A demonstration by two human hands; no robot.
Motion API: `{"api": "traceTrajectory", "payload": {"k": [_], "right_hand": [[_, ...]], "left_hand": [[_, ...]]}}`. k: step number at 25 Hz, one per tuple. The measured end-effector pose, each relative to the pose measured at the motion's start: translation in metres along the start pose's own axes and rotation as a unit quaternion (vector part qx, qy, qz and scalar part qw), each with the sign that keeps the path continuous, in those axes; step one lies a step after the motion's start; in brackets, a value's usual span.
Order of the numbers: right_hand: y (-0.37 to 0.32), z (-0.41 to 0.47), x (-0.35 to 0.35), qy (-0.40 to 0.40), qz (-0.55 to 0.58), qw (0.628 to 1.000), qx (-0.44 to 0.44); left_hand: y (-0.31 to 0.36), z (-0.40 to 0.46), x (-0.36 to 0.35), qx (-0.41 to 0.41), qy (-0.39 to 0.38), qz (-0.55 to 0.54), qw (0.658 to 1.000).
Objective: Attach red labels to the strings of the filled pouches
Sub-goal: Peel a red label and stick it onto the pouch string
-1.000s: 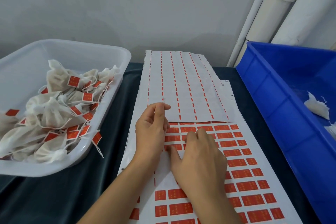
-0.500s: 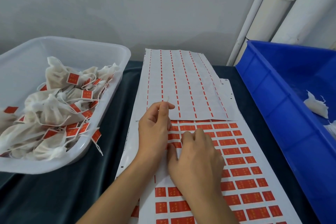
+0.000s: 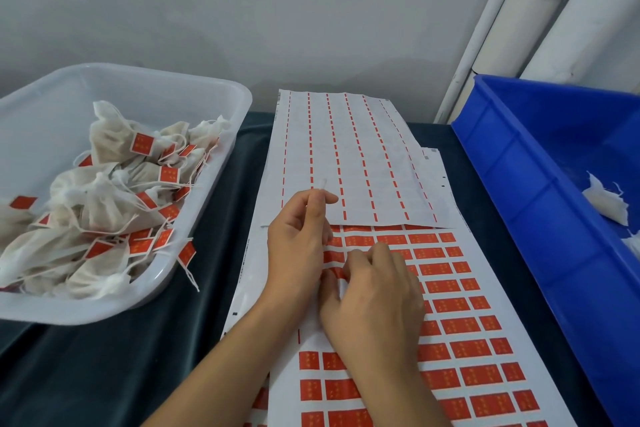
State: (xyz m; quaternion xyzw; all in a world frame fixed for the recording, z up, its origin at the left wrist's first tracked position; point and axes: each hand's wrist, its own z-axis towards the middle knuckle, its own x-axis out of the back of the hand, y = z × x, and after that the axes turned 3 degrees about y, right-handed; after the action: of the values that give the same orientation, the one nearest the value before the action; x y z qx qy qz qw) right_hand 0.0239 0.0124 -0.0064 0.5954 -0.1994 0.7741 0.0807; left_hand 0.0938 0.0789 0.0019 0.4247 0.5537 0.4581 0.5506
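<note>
Label sheet (image 3: 460,329) lies flat on the dark cloth (image 3: 104,357) mid-table: glossy backing, red paper labels (image 3: 450,305) in rows. We judge them thin, light, limp and sticky-backed; best lifted by a corner. Our right hand (image 3: 374,305) curls over the sheet, fingertips picking at a label; whether it has one, we cannot tell. Left hand (image 3: 298,236) pinches a white string end (image 3: 323,185) between thumb and finger. Soft mesh pouches (image 3: 104,191), already tagged, fill the clear tub (image 3: 221,97); untagged ones sit in the blue bin (image 3: 519,184).

left hand (image 3: 298,239) raised slightly, string end (image 3: 323,184) now showing
</note>
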Motion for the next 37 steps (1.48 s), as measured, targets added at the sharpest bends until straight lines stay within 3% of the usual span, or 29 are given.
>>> {"api": "traceTrajectory", "payload": {"k": [13,30,37], "right_hand": [[0.006,0.005,-0.001,0.097,0.077,0.991,0.043],[0.032,0.016,-0.003,0.032,0.196,0.98,0.014],[0.022,0.007,-0.005,0.051,0.116,0.991,0.042]], "left_hand": [[0.001,0.004,0.0,-0.014,-0.014,0.007,1.0],[-0.002,0.01,0.01,0.01,-0.003,0.032,0.999],[-0.001,0.007,0.006,0.016,0.001,0.006,1.0]]}}
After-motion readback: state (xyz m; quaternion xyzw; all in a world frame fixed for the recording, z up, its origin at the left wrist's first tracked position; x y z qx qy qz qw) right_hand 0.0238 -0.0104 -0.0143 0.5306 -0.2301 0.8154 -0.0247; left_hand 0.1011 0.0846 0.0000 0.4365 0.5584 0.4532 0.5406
